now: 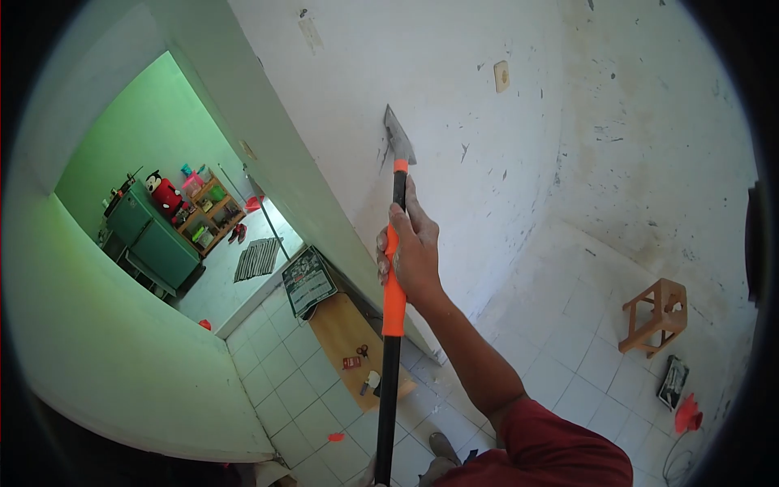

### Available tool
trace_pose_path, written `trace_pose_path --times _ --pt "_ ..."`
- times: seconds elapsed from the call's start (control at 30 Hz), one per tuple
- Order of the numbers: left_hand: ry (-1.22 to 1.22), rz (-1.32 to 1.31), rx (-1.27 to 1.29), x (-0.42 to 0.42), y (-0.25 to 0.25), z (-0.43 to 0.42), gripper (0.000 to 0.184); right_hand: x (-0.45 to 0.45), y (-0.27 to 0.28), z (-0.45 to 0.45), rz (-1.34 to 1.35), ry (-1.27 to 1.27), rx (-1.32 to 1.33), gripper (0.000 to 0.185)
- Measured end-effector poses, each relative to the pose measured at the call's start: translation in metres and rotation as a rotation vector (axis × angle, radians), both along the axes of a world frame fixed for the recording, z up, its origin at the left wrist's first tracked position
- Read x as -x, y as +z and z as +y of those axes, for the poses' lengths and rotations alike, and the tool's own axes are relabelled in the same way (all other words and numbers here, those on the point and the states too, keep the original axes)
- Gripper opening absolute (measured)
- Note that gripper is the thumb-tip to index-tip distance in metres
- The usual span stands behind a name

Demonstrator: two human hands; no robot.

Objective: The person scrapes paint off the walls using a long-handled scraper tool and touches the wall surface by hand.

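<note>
My right hand [416,252] is wrapped round the upper part of a long-handled scraper [393,312]. Its pole is black with an orange grip. The grey metal blade [398,136] at the top tilts up to the left and lies at the white wall [454,187]; whether it touches is hard to tell. White dust covers my fingers. The pole runs down past the bottom edge of the view. My left hand does not show.
A wooden bench [345,333] with scissors [363,351] and small items stands below, a paint tray [309,282] at its far end. Right are a brown stool [656,316], another tray [673,381] and a wall socket [501,76]. A doorway on the left shows a green fridge [154,243].
</note>
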State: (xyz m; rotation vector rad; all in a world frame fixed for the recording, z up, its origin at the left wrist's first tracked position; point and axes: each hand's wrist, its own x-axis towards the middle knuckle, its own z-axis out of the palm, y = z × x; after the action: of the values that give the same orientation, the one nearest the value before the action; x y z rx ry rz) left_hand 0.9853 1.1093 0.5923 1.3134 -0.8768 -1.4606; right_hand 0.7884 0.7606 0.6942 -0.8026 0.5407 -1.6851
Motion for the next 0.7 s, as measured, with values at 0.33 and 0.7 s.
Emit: trace_pose_path --times 0.33,0.7 --pt "0.07 -0.07 -0.067 0.04 0.024 0.026 0.033 0.002 -0.003 0.014 0.033 0.038 0.029 0.067" --pt "0.065 -0.074 -0.069 0.05 0.005 0.043 0.04 0.008 -0.005 0.024 0.026 0.089 0.016 0.068"
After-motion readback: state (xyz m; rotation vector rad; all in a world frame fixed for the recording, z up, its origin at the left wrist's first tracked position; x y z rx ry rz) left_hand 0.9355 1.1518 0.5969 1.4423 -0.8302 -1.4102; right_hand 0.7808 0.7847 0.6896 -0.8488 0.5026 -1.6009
